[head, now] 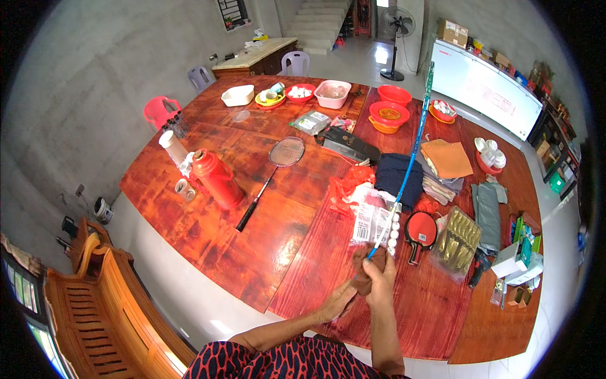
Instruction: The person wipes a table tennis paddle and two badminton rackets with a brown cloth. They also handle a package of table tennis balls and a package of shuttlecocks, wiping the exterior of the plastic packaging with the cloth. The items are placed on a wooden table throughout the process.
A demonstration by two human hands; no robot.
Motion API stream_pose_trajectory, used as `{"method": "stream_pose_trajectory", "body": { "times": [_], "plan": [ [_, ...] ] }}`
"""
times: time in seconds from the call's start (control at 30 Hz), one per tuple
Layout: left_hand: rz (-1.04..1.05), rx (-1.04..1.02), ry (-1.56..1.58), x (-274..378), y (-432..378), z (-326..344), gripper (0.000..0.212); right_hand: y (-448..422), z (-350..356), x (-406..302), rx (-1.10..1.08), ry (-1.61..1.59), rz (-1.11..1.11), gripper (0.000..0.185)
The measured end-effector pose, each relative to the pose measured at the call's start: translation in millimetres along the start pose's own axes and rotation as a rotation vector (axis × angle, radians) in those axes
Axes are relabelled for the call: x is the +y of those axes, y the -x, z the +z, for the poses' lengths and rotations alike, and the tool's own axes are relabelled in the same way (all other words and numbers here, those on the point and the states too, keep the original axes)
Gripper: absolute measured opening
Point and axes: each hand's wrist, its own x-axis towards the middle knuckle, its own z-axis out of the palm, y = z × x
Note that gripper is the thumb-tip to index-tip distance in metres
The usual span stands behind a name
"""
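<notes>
A blue badminton racket (pixel 411 166), seen edge-on, slants up and away from me over the table. My right hand (pixel 381 279) grips a brown cloth (pixel 364 284) wrapped around the racket's lower shaft. Lower down and to the left, my left hand (pixel 337 301) is closed at the handle end, which the cloth and fingers mostly hide. Just beyond my hands lie a row of white balls (pixel 394 232) and clear plastic packets (pixel 369 222) with printed labels. A red table tennis bat (pixel 421 232) rests to their right.
A second badminton racket (pixel 272 182) lies left of centre, near a red thermos flask (pixel 215 180). Folded dark fabric (pixel 399 177) sits beneath the raised racket. Rightward are a pack of gold cutlery (pixel 458 241) and a power drill (pixel 479 267). Basins (pixel 333 94) stand along the far side.
</notes>
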Motion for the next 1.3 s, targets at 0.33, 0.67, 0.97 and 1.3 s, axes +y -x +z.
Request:
{"method": "stream_pose_trajectory", "body": {
  "times": [0.33,0.67,0.97,1.3],
  "plan": [
    [-0.173,-0.264,-0.047,-26,33,-33,0.035,-84,-1,-56,-0.111,-0.218,-0.287,0.030],
    [0.262,-0.047,-0.476,69,-4,-120,0.064,-58,69,16,0.446,0.805,-0.704,0.036],
    [0.474,0.136,-0.101,153,-20,-117,0.035,-15,137,114,0.164,1.047,-0.886,0.029],
    [0.036,0.125,0.205,135,-1,-140,0.038,-2,188,47,0.203,1.098,-1.059,0.043]
  ]
}}
